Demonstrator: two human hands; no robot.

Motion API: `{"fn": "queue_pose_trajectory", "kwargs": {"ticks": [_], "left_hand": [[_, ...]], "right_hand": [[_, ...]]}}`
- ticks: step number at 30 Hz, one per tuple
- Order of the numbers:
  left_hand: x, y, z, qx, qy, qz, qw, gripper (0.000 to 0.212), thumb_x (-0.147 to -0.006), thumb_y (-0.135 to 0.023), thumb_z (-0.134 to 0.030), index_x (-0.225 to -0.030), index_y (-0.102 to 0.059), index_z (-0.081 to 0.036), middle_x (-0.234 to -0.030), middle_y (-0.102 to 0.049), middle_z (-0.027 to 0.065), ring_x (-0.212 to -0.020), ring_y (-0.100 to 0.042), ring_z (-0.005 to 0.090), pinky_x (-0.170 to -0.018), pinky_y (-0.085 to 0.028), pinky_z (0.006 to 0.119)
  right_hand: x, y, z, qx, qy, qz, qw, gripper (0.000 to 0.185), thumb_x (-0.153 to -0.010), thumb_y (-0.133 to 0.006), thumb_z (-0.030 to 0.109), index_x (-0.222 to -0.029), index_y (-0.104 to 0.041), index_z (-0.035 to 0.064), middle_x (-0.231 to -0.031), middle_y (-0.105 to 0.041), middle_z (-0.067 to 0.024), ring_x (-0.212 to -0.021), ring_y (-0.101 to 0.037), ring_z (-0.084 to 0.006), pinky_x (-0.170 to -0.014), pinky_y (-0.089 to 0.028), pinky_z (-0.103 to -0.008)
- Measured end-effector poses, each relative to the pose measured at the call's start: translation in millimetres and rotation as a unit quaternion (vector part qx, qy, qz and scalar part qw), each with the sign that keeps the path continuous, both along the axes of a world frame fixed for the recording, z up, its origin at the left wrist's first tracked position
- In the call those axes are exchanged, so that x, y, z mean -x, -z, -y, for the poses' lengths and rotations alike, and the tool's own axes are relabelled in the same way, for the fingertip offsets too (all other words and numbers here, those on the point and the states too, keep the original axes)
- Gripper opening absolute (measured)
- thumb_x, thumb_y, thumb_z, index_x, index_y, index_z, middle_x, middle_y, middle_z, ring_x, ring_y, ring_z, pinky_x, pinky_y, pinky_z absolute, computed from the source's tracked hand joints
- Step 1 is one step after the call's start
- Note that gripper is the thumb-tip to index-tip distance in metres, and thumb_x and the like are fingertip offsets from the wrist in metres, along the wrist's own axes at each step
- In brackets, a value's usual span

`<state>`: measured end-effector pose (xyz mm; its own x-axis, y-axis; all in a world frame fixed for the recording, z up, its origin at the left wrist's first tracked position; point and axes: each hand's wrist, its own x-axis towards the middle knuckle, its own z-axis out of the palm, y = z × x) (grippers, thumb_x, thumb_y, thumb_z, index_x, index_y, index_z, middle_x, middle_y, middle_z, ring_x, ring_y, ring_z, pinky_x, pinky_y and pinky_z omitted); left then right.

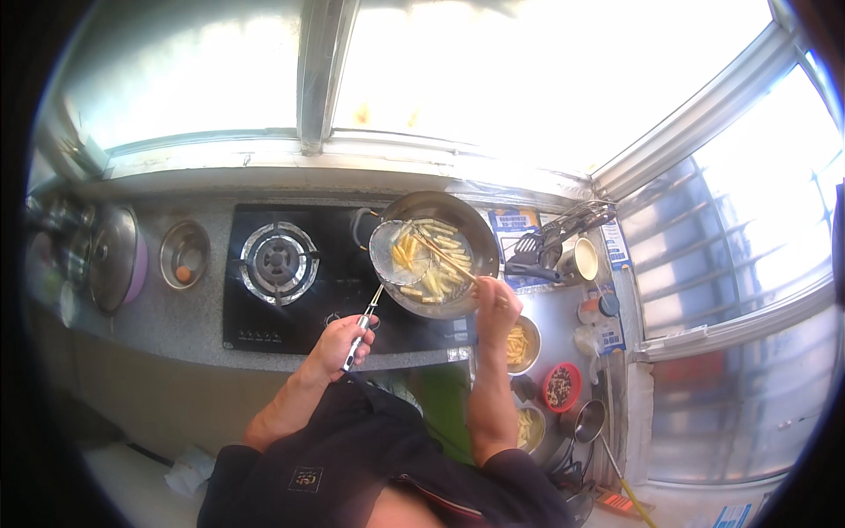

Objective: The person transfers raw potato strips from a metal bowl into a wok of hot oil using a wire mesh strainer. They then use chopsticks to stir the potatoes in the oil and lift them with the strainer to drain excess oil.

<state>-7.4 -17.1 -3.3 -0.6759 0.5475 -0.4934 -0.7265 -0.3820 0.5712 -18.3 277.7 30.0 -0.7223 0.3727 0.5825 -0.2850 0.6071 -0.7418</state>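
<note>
My left hand grips the handle of a wire mesh strainer. The strainer's round basket is over the left side of a large wok and has several golden fried potato sticks in it. In my right hand is a pair of wooden chopsticks, their tips reaching to the basket's right edge. More pale yellow potato sticks lie in bubbling oil in the wok. The wok sits on the right side of a black glass gas hob.
A bare burner is at the left. Further left stand a steel bowl with a round orange-brown item and a lidded pot. Right of me are bowls of potato sticks, a red bowl and a utensil holder.
</note>
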Motion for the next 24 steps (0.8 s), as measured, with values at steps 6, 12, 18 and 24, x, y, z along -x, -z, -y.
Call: {"fn": "queue_pose_trajectory", "kwargs": {"ticks": [6,12,18,24], "left_hand": [[-1.6,-5.5,-0.5,-0.003,-0.003,0.000,1.000,0.031,-0.093,-0.044,-0.008,-0.121,-0.051,0.002,-0.081,-0.057,0.0047,-0.055,-0.050,0.0080,-0.045,-0.041,0.022],[-5.7,-2.8,0.8,-0.001,-0.011,0.004,1.000,0.033,-0.093,-0.043,-0.008,-0.123,-0.052,0.001,-0.081,-0.058,0.0050,-0.054,-0.050,0.0085,-0.043,-0.042,0.022],[-10.4,-5.1,2.6,-0.009,-0.021,0.004,1.000,0.035,-0.093,-0.042,-0.007,-0.125,-0.051,0.003,-0.082,-0.059,0.0058,-0.054,-0.051,0.0089,-0.044,-0.043,0.023],[-10.5,-4.8,2.3,-0.001,-0.021,0.008,1.000,0.035,-0.093,-0.042,-0.007,-0.125,-0.051,0.003,-0.082,-0.059,0.0057,-0.054,-0.050,0.0086,-0.043,-0.043,0.023]], "right_hand": [[44.0,46.4,-14.9,0.206,0.117,-0.010,0.971,0.030,-0.101,-0.059,0.020,-0.089,-0.069,-0.0050,-0.065,-0.064,-0.0044,-0.056,-0.059,-0.0085,-0.052,-0.046,-0.0230],[76.0,74.2,-13.6,0.126,0.150,0.026,0.980,0.029,-0.100,-0.061,0.022,-0.092,-0.069,-0.0045,-0.061,-0.063,-0.0021,-0.055,-0.058,-0.0084,-0.051,-0.044,-0.0239],[69.3,80.3,-25.5,0.196,0.131,-0.007,0.972,0.029,-0.100,-0.062,0.022,-0.092,-0.069,-0.0051,-0.064,-0.065,-0.0050,-0.056,-0.061,-0.0094,-0.052,-0.050,-0.0244],[48.1,63.7,-32.6,0.248,0.130,-0.006,0.960,0.024,-0.099,-0.063,0.018,-0.096,-0.070,-0.0053,-0.070,-0.066,-0.0057,-0.058,-0.061,-0.0090,-0.054,-0.051,-0.0218]]}}
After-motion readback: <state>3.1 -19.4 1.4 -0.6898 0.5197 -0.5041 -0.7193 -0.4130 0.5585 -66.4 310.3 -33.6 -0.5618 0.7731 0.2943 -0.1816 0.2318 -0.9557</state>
